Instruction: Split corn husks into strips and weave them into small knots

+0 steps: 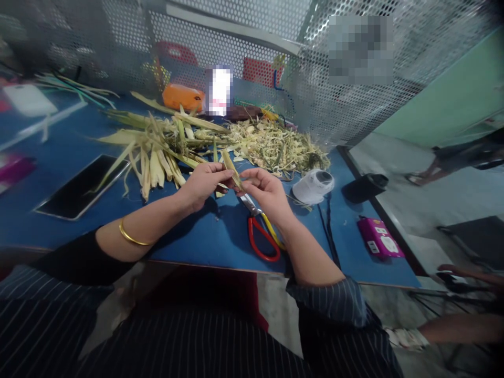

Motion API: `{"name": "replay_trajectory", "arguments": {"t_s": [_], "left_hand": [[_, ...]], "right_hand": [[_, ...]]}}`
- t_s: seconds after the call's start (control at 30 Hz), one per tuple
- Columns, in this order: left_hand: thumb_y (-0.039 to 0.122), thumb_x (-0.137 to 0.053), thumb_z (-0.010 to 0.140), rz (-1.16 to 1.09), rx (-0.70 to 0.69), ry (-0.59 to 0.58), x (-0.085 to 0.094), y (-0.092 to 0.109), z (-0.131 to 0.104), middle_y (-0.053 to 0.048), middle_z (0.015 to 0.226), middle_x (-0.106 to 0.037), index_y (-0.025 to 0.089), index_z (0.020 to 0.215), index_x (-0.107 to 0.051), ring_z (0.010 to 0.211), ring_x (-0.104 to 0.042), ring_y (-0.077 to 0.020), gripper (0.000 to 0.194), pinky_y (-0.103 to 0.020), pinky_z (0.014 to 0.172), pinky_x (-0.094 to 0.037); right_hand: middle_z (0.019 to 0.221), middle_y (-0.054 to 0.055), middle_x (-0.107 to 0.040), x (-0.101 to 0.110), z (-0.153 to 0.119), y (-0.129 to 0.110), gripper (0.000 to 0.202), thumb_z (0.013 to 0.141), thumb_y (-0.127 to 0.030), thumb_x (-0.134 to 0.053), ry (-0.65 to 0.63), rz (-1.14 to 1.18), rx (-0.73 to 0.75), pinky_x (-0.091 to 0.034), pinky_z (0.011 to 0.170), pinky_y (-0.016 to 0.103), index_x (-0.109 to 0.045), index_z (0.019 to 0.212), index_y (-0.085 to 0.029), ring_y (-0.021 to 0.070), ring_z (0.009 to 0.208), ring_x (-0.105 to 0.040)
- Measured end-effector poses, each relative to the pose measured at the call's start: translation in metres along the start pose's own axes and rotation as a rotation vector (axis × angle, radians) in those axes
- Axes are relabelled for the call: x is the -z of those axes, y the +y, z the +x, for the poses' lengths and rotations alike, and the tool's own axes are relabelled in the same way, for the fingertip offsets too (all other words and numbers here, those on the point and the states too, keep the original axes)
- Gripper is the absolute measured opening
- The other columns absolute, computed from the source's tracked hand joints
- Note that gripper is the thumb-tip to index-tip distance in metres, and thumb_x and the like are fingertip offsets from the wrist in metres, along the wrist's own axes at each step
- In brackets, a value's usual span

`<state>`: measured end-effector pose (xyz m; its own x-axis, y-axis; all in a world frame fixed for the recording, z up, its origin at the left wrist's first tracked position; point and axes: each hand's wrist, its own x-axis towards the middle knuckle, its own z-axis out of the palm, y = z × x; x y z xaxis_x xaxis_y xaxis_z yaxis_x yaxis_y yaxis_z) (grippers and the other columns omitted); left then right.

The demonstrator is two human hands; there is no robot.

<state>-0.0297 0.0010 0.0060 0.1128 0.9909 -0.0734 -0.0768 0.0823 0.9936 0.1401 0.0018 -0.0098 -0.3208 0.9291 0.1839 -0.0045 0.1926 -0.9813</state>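
Observation:
Between my two hands is a strip of dried corn husk (231, 167), pale green-yellow and narrow. My left hand (208, 182) pinches it from the left, while the fingers of my right hand (264, 190) close on its lower end. Scissors (263, 231) with one red and one yellow handle lie on the table under my right hand; their blade tips are partly hidden by it. Left of my hands lies a bundle of corn husks (157, 163). Beyond them spreads a heap of shredded husk (275, 144).
On the blue table (220, 239) are a dark flat tablet-like panel (82, 186), a white-wrapped roll (313, 186), a black cylinder (364, 188) and a purple tissue pack (380, 238). An orange pack (183, 97) and a lit screen (219, 90) stand before a perforated metal partition (236, 44).

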Motion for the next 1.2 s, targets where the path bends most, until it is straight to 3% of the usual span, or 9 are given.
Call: {"name": "replay_trajectory", "arguments": {"t_s": [0.13, 0.23, 0.37, 0.5, 0.73, 0.93, 1.07, 1.2], "left_hand": [[0.028, -0.075, 0.069, -0.043, 0.032, 0.043, -0.002, 0.003, -0.002, -0.003, 0.060, -0.062, 0.013, 0.069, -0.063, 0.056, -0.059, -0.0117, 0.019, -0.023, 0.054, -0.045], [0.024, -0.079, 0.063, -0.073, 0.018, 0.116, -0.004, 0.003, -0.004, 0.000, 0.058, -0.063, 0.014, 0.087, -0.058, 0.051, -0.059, -0.0122, 0.033, -0.024, 0.053, -0.047], [0.027, -0.078, 0.066, 0.000, -0.070, 0.128, -0.005, -0.001, -0.004, 0.001, 0.061, -0.066, 0.018, 0.099, -0.046, 0.055, -0.065, -0.0161, 0.047, -0.026, 0.055, -0.051], [0.028, -0.073, 0.071, 0.113, -0.196, 0.133, -0.003, -0.004, -0.003, 0.002, 0.065, -0.067, 0.021, 0.104, -0.043, 0.058, -0.067, -0.0166, 0.045, -0.025, 0.057, -0.052], [0.024, -0.070, 0.071, 0.197, -0.243, 0.191, -0.001, -0.003, -0.004, 0.004, 0.062, -0.064, 0.023, 0.098, -0.047, 0.054, -0.065, -0.0160, 0.035, -0.023, 0.051, -0.046], [0.023, -0.068, 0.071, 0.099, -0.201, 0.099, -0.001, -0.006, 0.000, -0.001, 0.068, -0.066, 0.018, 0.082, -0.064, 0.061, -0.063, -0.0137, 0.014, -0.023, 0.057, -0.047], [0.026, -0.073, 0.066, -0.090, -0.023, 0.065, -0.002, -0.010, 0.001, -0.003, 0.073, -0.069, 0.014, 0.082, -0.072, 0.063, -0.062, -0.0127, 0.019, -0.025, 0.063, -0.050], [0.028, -0.081, 0.060, -0.157, -0.009, 0.127, -0.004, -0.013, 0.000, -0.003, 0.073, -0.069, 0.014, 0.080, -0.073, 0.065, -0.063, -0.0124, 0.026, -0.026, 0.067, -0.051]], "right_hand": [[0.071, -0.005, -0.063, -0.003, -0.005, 0.000, 0.035, 0.080, -0.016, -0.056, -0.004, -0.303, 0.220, -0.052, 0.071, 0.028, -0.053, 0.114, -0.021, 0.0114, 0.067, -0.064], [0.070, -0.006, -0.059, -0.005, -0.008, 0.000, 0.038, 0.081, -0.013, -0.051, -0.019, -0.390, 0.310, -0.049, 0.069, 0.025, -0.054, 0.118, -0.022, 0.0099, 0.065, -0.061], [0.065, -0.005, -0.056, -0.006, -0.008, 0.001, 0.027, 0.083, -0.015, -0.049, 0.051, -0.349, 0.262, -0.050, 0.066, 0.026, -0.063, 0.104, -0.022, 0.0109, 0.063, -0.061], [0.065, -0.004, -0.062, -0.007, -0.006, 0.003, 0.022, 0.080, -0.015, -0.051, 0.104, -0.250, 0.214, -0.051, 0.064, 0.027, -0.067, 0.095, -0.021, 0.0121, 0.061, -0.064], [0.071, -0.001, -0.069, -0.010, -0.005, 0.003, 0.016, 0.081, -0.020, -0.055, 0.134, -0.170, 0.145, -0.055, 0.066, 0.028, -0.069, 0.090, -0.020, 0.0137, 0.064, -0.068], [0.078, -0.001, -0.072, -0.013, -0.005, 0.005, 0.015, 0.081, -0.023, -0.058, 0.134, -0.229, 0.155, -0.056, 0.065, 0.028, -0.069, 0.091, -0.021, 0.0135, 0.065, -0.069], [0.086, 0.000, -0.073, -0.013, -0.007, 0.005, 0.017, 0.083, -0.021, -0.056, 0.099, -0.339, 0.230, -0.055, 0.071, 0.028, -0.068, 0.096, -0.022, 0.0134, 0.073, -0.069], [0.083, 0.001, -0.073, -0.013, -0.010, 0.003, 0.014, 0.082, -0.020, -0.058, 0.094, -0.507, 0.280, -0.052, 0.074, 0.028, -0.066, 0.094, -0.021, 0.0149, 0.078, -0.068]]}}
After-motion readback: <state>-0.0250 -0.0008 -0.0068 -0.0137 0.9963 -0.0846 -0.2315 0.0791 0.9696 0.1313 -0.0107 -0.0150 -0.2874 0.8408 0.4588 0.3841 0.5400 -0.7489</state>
